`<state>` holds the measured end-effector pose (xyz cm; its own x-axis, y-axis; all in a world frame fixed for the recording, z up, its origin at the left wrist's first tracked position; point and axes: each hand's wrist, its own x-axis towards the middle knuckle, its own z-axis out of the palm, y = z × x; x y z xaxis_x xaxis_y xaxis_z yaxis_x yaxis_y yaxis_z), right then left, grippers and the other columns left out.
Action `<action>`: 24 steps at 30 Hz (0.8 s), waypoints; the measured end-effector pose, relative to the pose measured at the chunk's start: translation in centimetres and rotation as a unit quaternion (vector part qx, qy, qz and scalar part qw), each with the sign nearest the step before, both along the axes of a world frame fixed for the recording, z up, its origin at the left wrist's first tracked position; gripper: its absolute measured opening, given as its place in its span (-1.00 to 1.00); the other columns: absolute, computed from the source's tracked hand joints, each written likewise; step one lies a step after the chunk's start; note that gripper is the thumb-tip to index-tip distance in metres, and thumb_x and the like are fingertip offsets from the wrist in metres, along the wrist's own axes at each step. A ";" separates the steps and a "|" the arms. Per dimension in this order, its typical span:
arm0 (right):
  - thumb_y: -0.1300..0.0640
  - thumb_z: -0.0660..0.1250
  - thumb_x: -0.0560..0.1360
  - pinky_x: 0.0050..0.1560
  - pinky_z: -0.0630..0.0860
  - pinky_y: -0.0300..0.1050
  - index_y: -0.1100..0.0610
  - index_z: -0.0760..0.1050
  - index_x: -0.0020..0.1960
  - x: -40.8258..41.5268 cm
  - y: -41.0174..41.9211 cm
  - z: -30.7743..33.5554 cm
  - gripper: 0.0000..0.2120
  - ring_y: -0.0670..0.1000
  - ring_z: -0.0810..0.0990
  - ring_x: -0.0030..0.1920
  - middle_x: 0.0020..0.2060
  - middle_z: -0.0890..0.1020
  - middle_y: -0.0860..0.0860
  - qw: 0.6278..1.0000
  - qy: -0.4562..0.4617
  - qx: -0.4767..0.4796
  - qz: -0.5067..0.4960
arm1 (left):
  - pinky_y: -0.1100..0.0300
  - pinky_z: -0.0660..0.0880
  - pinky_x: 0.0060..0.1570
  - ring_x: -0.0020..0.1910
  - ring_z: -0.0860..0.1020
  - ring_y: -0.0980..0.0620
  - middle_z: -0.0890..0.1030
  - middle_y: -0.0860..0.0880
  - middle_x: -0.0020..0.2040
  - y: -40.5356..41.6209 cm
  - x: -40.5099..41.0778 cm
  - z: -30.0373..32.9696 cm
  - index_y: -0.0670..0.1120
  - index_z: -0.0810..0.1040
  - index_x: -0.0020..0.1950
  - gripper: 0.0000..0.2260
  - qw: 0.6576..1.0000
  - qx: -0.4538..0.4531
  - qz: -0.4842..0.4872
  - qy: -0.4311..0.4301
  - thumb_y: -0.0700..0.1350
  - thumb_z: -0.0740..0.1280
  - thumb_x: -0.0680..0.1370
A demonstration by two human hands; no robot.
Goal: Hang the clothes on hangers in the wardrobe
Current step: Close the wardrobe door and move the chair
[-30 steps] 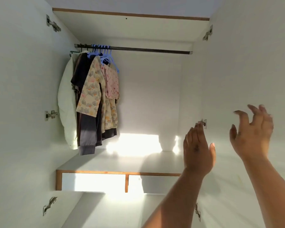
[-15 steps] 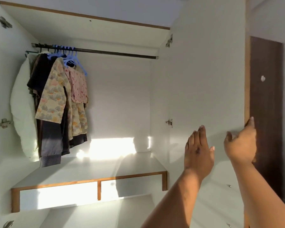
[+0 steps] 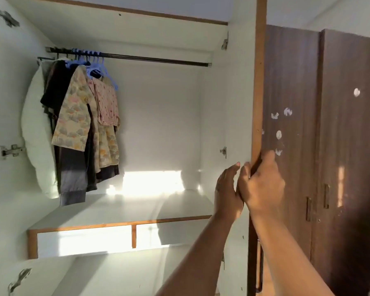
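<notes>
1. White-lined wardrobe [image 3: 158, 116] standing open, sunlight patch across its back wall and inner shelf; dark brown wood-grain doors [image 3: 329, 146] of a neighbouring unit to the right, dotted with small white marks.
2. Inside, near the top: dark hanging rail [image 3: 154, 59] spanning side to side, bare along its right stretch.
3. Crowded at the rail's left end: blue hangers [image 3: 98, 66] carrying clothes [image 3: 77, 116]; among them a pale floral-print top, a pinkish patterned piece, dark garments behind, grey fabric hanging lowest.
4. Pressed against the wardrobe's left wall beside those clothes: bulky pale cream item [image 3: 34, 133], identity hard to make out.
5. Below the shelf: two white drawer fronts [image 3: 115, 238] framed in wood trim, side by side.
6. Metal hinges [image 3: 11, 150] along the left edge; more on the right side panel.
7. Right door [image 3: 257, 82] seen nearly edge-on, brown edge band facing the camera.
8. Right hand [image 3: 263, 184] wrapped around that door's edge, fingers curled over it, grasping.
9. Left hand [image 3: 228, 189] just beside, fingers straight and relaxed, flat toward the door's white inner face; actual contact unclear.
10. No legible writing or labels.
11. Both forearms cut off at the bottom edge; wardrobe's lower part out of view.
</notes>
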<state>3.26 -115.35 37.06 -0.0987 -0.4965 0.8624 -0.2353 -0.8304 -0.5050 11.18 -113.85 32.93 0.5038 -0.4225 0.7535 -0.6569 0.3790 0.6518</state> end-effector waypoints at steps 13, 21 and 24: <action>0.06 0.39 0.51 0.39 0.34 0.08 0.34 0.33 0.36 21.6 4.8 -1.0 -0.46 0.26 0.32 0.43 0.40 0.34 0.31 0.962 0.159 -0.212 0.068 | 0.53 0.43 -0.27 -0.19 0.56 0.23 0.56 0.20 -0.04 10.9 13.6 -2.3 0.10 0.44 0.23 -0.69 0.959 0.050 0.278 0.017 0.16 0.02 0.63; 0.15 0.35 0.52 0.47 0.19 0.20 0.32 0.33 0.38 35.8 6.6 -1.6 -0.50 0.16 0.08 0.54 0.49 0.20 0.23 0.972 0.091 -0.161 0.147 | 0.15 0.41 -0.11 0.00 0.59 -0.13 0.61 -0.07 0.02 13.4 26.4 -4.5 -0.04 0.30 0.37 -0.71 0.932 0.171 0.319 -0.024 -0.03 0.02 0.67; 0.15 0.34 0.52 0.49 0.13 0.18 0.32 0.35 0.37 40.7 6.6 -1.6 -0.52 0.16 0.07 0.54 0.49 0.20 0.23 0.976 0.096 -0.151 0.121 | 0.05 0.50 0.04 0.02 0.58 -0.12 0.61 -0.09 0.06 13.7 31.1 -4.9 -0.01 0.31 0.36 -0.68 0.920 0.220 0.320 -0.042 0.04 0.01 0.66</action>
<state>43.91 -108.73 35.50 0.1679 -0.2056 0.9641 -0.0808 -0.9776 -0.1944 42.24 -100.11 28.00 0.7033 -0.3321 0.6286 -0.7090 -0.3919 0.5863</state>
